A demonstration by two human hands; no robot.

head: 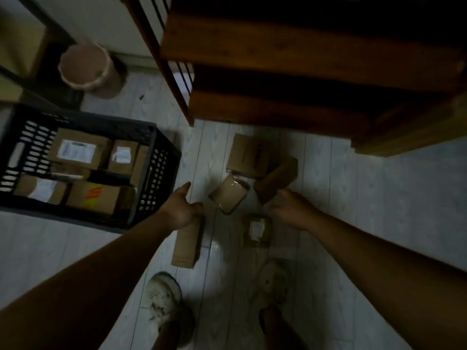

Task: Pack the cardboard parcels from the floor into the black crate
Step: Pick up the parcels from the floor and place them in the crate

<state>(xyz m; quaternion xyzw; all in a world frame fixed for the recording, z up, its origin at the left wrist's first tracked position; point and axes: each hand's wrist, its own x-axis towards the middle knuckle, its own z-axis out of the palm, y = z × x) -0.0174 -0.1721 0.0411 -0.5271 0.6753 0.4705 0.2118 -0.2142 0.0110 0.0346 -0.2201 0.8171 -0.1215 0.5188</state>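
The black crate [161,157] stands on the floor at left and holds several cardboard parcels. More parcels lie on the floor in the middle. They are a long narrow parcel [185,248], a taped parcel [228,195], a large box [247,156], a dark oblong parcel [276,178] and a small labelled parcel [256,231]. My left hand [182,209] is at the far end of the long narrow parcel, fingers curled over it and thumb raised. My right hand [290,208] reaches to the near end of the dark oblong parcel, thumb and fingers spread; its fingertips are blurred.
A dark wooden shelf unit [290,79] overhangs the floor just behind the parcels. A pinkish round bin [84,68] stands at the back left. My two feet in light shoes [163,296] are on the pale plank floor near the bottom.
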